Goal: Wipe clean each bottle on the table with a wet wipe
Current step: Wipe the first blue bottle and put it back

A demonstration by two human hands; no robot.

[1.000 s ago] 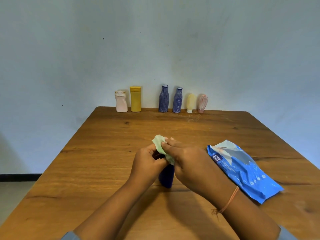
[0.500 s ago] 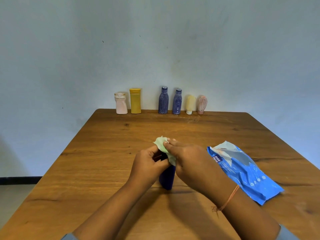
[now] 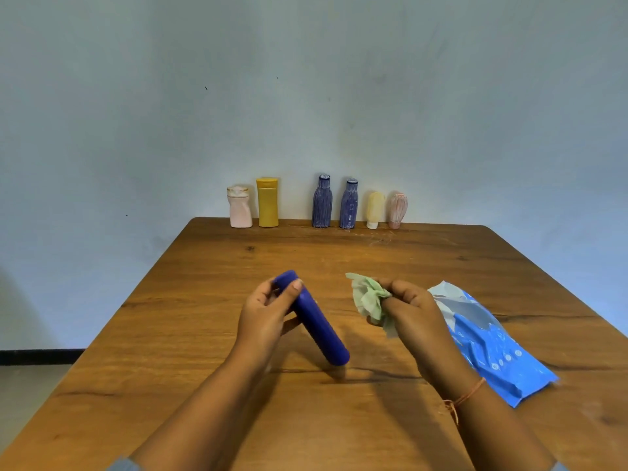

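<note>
Now that the hands have parted, the left hand (image 3: 268,311) grips the blue bottle (image 3: 314,321) by its upper end, tilted, over the desk (image 3: 204,334) middle, while the right hand (image 3: 413,307) clutches the crumpled green wipe (image 3: 368,297) clear of it. A second ago wipe and bottle were together, so this bottle looks finished. The blue wipe pack (image 3: 492,345) lies toward the right edge. Open wood stretches beyond to six bottles (image 3: 322,202) lining the far edge.

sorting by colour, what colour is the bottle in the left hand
Solid dark blue bottle, clearest in the head view.
</note>
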